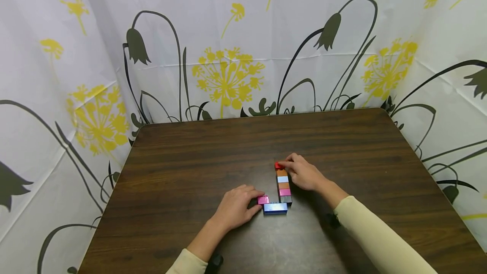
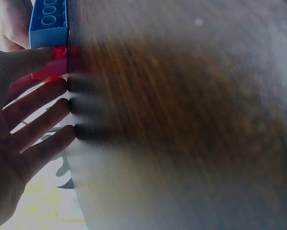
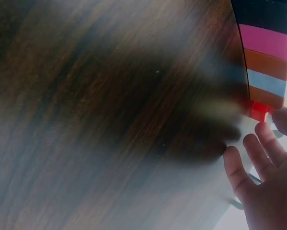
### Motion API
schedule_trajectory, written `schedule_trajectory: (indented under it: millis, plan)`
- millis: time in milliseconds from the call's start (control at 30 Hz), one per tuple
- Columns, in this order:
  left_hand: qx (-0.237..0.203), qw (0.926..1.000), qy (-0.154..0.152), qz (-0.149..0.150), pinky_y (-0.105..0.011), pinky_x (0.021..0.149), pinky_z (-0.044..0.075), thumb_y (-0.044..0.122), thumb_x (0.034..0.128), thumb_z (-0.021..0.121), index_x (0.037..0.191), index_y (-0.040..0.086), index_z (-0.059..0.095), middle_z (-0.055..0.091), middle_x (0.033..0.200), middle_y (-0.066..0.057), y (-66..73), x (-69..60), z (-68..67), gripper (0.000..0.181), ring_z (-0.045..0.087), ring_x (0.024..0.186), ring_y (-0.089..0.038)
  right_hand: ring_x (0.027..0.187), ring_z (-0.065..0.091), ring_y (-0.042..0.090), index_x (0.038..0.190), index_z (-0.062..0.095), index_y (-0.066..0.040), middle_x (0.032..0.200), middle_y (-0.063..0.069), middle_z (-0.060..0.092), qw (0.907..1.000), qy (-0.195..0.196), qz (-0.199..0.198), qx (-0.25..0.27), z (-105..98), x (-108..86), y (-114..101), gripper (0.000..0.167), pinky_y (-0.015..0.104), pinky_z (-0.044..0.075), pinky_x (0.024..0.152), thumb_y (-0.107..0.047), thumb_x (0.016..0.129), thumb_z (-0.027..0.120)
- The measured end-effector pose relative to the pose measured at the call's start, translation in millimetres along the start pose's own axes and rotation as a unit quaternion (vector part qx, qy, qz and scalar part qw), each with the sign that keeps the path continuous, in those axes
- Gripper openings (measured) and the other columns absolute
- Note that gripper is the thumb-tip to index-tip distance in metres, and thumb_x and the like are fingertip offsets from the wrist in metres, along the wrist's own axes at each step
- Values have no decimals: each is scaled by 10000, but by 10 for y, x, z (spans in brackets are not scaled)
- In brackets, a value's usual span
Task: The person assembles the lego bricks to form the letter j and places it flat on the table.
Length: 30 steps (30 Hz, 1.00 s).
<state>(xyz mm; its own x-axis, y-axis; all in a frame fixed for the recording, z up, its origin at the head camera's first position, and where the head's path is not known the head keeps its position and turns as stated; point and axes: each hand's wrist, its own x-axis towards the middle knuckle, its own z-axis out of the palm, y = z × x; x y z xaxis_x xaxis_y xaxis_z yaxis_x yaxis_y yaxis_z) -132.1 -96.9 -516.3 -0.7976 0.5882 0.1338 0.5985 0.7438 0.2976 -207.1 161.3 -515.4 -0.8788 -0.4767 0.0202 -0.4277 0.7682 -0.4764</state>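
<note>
A row of toy building bricks lies on the table. At its far end is a red brick (image 1: 277, 166), pinched by my right hand (image 1: 304, 175); in the right wrist view the thumb meets this red brick (image 3: 259, 111). Orange, pale blue, orange, pink (image 1: 284, 192) and dark grey (image 1: 285, 199) bricks follow toward me. A long blue brick (image 1: 275, 209) lies crosswise at the near end. At its left, my left hand (image 1: 236, 206) holds a small pink brick (image 1: 263, 200) between thumb and forefinger. In the left wrist view, studs show on the blue brick (image 2: 48, 37).
The bricks lie near the middle of a dark wood-grain table (image 1: 198, 151). A white curtain (image 1: 243, 24) with yellow and grey-green flower prints hangs behind the table and at both sides.
</note>
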Motion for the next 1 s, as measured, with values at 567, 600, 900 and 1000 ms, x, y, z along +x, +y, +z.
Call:
schedule_trajectory:
  millis: [567,600,900,1000]
  plan:
    - [-6,10000,24,-37,-327,762,521,354,882,731,1166,209,729,676,974,86,2,-7,11,319,608,894,-96,1088,495,244,1337,622,-113,1212,63,518,9997,-64,203,125,12,6,11,363,441,479,846,-102,984,540]
    - [-2,10000,27,-38,-328,762,521,354,881,731,1167,209,728,676,975,85,2,-8,9,320,609,895,-97,1087,496,244,1336,623,-113,1210,63,518,9997,-64,199,137,12,7,10,363,439,478,844,-98,983,541]
    - [-14,10000,48,-31,-341,757,522,347,870,743,1181,206,721,672,989,81,-3,-20,7,342,607,912,-103,1091,507,246,1325,630,-120,1210,65,523,9994,52,150,306,10,-9,38,370,434,470,845,-63,973,533]
    - [-28,10000,5,-42,-343,766,522,351,872,740,1199,208,713,673,1011,78,-12,-32,6,359,606,932,-104,1077,516,251,1316,633,-107,1191,71,529,9987,171,72,473,-3,-29,37,357,443,466,854,-59,974,543]
